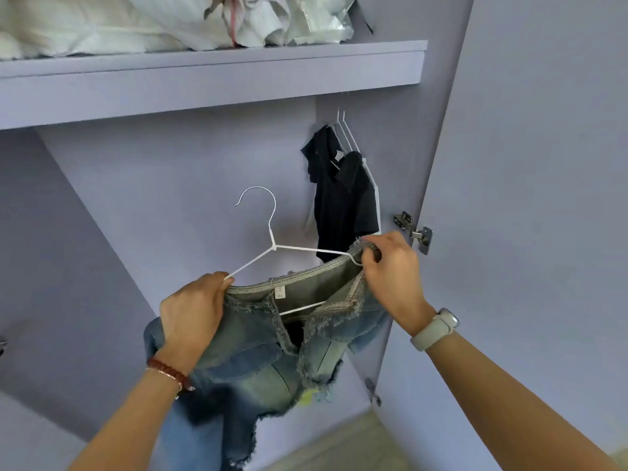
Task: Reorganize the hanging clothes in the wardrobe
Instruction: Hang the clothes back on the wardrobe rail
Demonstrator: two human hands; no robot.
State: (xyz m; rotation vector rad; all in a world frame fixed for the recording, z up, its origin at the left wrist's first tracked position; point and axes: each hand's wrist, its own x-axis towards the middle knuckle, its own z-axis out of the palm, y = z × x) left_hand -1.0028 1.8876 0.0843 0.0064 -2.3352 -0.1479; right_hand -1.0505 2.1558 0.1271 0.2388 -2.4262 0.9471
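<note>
Soft even daylight, faint shadows under the shelf [210, 73], wide-angle bending at edges

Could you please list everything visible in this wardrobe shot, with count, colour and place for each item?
denim garment: one, faded blue with frayed edges, held at centre, its waistband around the hanger's lower part
white hanger: one, white wire, in the denim garment, hook free and pointing up
dark shirt: one, black or navy, hanging at the right back of the wardrobe
other hangers: white, exact count unclear, with the dark shirt
shelf: one, lilac, across the top
bags and cloth: several, white, on the shelf
hinge: one, metal, on the right door
left hand: red bead bracelet, grips the waistband's left end
right hand: pale watch, grips the waistband's right end
</note>
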